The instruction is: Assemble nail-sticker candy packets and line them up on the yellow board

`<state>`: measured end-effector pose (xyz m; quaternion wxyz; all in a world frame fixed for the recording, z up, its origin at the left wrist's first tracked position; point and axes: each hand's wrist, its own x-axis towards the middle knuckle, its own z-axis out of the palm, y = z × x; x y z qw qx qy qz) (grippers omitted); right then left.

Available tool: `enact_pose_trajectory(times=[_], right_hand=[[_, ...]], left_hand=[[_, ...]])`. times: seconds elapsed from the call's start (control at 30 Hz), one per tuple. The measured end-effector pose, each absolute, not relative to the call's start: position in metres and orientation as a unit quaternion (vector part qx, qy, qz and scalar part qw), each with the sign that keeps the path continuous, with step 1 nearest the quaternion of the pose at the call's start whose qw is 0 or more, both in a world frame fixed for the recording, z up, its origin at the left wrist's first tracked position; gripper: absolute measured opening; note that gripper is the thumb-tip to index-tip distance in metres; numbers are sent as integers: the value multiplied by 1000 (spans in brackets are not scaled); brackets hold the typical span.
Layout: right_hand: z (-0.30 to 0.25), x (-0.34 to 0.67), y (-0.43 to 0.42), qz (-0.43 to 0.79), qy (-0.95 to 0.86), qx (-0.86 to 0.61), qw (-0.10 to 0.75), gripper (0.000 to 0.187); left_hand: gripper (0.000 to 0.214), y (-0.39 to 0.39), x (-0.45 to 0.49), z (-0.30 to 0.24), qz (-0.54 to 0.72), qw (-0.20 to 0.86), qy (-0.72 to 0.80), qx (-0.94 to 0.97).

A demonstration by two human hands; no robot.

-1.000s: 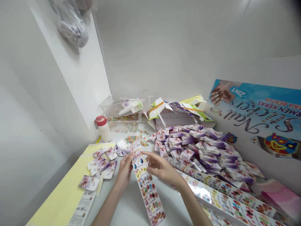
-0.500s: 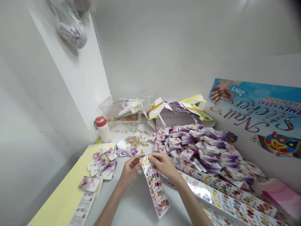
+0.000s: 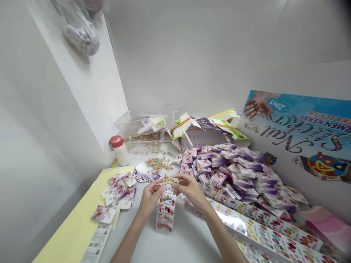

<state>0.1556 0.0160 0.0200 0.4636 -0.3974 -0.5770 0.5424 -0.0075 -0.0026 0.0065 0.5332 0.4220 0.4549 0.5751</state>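
fingers [image 3: 155, 185] of left hand [image 3: 149, 199] and right hand [image 3: 191, 191] tight on one sticker strip [image 3: 165, 210]; one bottle [image 3: 121, 151]

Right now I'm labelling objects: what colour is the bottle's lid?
Red; the lid shows best in the head view.

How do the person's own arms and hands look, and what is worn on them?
The left hand and the right hand are ungloved, with slender fingers. The left forearm and right forearm are slim and show no sleeves within the picture. No watch, bracelet or ring is visible. The fingernails are too small to judge.
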Motion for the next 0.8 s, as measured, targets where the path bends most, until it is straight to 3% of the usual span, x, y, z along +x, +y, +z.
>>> enact_pose_trajectory(times=[0.17,0.23,0.33,0.43,0.6,0.7,0.8], right_hand=[[19,157,16,458,-670,-349,468,17],[21,158,14,428,-725,-313,440,24],[22,161,13,393,-758,-310,417,28],[20,162,17,371,-728,-358,452,21],[14,163,23,440,-672,-418,424,34],[11,164,24,497,-635,-436,400,29],[7,162,24,514,-600,-435,432,29]], left_hand=[[28,-5,-8,8,554,592,435,392],[23,-4,-9,9,565,606,431,357],[26,-4,-10,14,588,631,405,304],[32,-4,-7,16,583,634,387,330],[31,-3,-2,9,532,574,447,434],[40,1,-3,3,506,603,439,433],[52,4,-4,0,497,633,435,404]])
